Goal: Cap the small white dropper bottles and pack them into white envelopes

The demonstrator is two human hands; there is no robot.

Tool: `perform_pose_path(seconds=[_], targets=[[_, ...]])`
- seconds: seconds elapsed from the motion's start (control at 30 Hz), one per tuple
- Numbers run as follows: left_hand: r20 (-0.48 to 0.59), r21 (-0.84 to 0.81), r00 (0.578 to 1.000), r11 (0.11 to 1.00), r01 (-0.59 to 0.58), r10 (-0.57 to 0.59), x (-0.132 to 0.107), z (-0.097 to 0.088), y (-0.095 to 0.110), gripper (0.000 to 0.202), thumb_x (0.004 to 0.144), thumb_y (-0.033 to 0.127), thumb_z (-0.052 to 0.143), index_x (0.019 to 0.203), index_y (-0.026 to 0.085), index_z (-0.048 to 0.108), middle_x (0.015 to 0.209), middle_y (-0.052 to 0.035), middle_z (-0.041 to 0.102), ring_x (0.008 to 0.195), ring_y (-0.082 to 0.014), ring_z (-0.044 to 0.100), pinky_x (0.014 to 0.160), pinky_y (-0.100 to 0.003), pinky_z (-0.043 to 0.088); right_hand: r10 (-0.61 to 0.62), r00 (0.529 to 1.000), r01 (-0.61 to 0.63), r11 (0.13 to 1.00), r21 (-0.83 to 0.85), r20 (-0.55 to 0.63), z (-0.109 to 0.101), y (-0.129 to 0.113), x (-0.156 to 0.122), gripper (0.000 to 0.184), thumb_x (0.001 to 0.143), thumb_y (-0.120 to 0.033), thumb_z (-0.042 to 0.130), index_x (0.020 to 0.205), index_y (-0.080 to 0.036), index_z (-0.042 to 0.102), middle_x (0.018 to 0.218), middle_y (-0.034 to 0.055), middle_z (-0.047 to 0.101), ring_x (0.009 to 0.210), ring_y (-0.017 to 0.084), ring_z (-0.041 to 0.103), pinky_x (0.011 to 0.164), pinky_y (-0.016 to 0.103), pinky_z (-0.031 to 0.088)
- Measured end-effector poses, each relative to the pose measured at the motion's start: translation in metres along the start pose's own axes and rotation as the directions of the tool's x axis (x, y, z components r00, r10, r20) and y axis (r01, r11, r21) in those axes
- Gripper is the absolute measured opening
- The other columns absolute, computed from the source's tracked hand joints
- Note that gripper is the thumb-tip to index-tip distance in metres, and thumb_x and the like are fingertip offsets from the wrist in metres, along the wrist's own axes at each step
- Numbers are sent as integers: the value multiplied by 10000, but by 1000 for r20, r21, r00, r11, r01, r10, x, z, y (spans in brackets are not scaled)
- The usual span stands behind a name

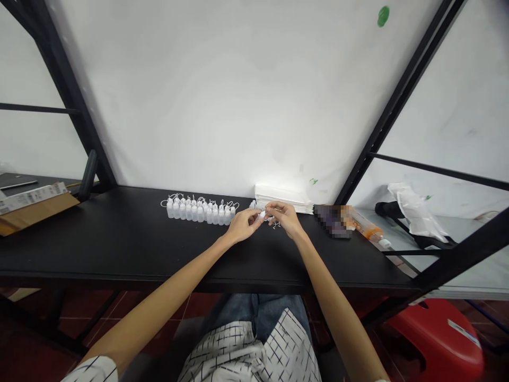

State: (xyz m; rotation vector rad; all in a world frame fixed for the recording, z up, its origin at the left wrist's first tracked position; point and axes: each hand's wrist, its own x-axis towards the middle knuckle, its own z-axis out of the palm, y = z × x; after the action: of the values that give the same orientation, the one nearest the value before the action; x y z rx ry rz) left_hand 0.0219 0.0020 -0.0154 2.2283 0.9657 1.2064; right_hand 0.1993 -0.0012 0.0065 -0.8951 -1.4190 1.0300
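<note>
Both hands meet over the black table (pixel 119 239), near its back edge. My left hand (pixel 242 224) pinches a small white dropper bottle (pixel 262 215) between thumb and fingertips. My right hand (pixel 284 216) is closed on the same bottle from the other side, fingers curled at its tip. Just left of the hands stand several small white dropper bottles (pixel 199 210) in two rows, each with a thin looped cap tether. A few loose white bits lie under my right hand.
A flat stack of white sheets (pixel 282 197) lies against the wall behind the hands. An orange-labelled tube (pixel 363 225) lies to the right, a cardboard box (pixel 34 208) at far left. Black shelf struts frame both sides. A red stool (pixel 437 334) stands lower right.
</note>
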Motion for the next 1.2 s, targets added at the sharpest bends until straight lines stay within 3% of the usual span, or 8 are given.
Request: perform_pose_path(seconds=[0.2, 0.43, 0.6, 0.73, 0.83, 0.97, 1.03, 1.2], targets=[[47, -1, 998, 999, 40, -40, -2, -2, 1, 275, 817, 280, 618, 1088, 236, 608, 728, 34, 643, 662, -142, 618, 670, -260, 468, 22, 999, -20, 999, -42, 38, 0, 0, -2, 278, 649, -384, 798, 772, -157, 694, 682, 27, 654, 605, 165, 653, 501, 260, 526], [15, -35, 999, 999, 40, -39, -2, -3, 2, 289, 796, 287, 646, 1049, 229, 520, 721, 39, 659, 655, -143, 640, 642, -256, 478, 32, 999, -32, 999, -14, 3, -3, 3, 1, 380, 704, -510, 740, 837, -162, 666, 791, 50, 664, 569, 151, 647, 462, 255, 511], [-63, 58, 998, 998, -20, 24, -2, -10, 7, 258, 794, 295, 643, 1036, 213, 601, 844, -12, 709, 721, -157, 654, 644, -256, 482, -14, 995, -11, 972, -236, -102, -10, 13, 4, 424, 797, -584, 592, 860, -167, 634, 753, 46, 656, 540, 151, 628, 455, 251, 474], [-198, 316, 966, 944, -99, 168, -19, -46, 22, 240, 859, 316, 564, 1035, 188, 665, 973, -62, 718, 652, -141, 611, 691, -281, 482, -152, 988, 89, 725, -683, -33, -16, 20, 3, 379, 926, -476, 424, 742, -195, 599, 577, 15, 621, 570, 166, 615, 608, 278, 458], [-330, 401, 930, 916, -16, 160, -42, -95, 25, 282, 863, 385, 560, 1026, 193, 688, 1021, -72, 724, 687, -151, 624, 724, -274, 489, -183, 982, 133, 553, -822, 36, -17, 21, 2, 380, 953, -409, 386, 696, -207, 580, 547, 18, 624, 617, 181, 628, 673, 278, 421], [-517, 386, 856, 885, 260, -26, -75, -161, -1, 359, 808, 455, 610, 1039, 192, 690, 992, -46, 736, 676, -154, 649, 711, -263, 508, -197, 977, 179, 521, -835, 86, -16, 20, 1, 375, 956, -402, 368, 716, -209, 582, 576, 28, 644, 636, 191, 635, 653, 271, 397], [-543, 351, 828, 857, 376, -141, -90, -183, -22, 353, 776, 438, 640, 1013, 182, 694, 918, -43, 745, 782, -191, 685, 698, -255, 512, -198, 975, 193, 511, -838, 103, -17, 21, 1, 377, 955, -407, 364, 723, -208, 584, 574, 27, 642, 617, 192, 630, 653, 276, 392], [-576, 323, 728, 715, 621, -373, -109, -196, -60, 258, 767, 404, 677, 938, 212, 695, 880, -22, 761, 882, -208, 706, 760, -267, 492, -206, 971, 213, 503, -838, 122, -19, 24, 2, 408, 941, -449, 384, 686, -206, 589, 543, 31, 627, 601, 203, 623, 656, 288, 400]])
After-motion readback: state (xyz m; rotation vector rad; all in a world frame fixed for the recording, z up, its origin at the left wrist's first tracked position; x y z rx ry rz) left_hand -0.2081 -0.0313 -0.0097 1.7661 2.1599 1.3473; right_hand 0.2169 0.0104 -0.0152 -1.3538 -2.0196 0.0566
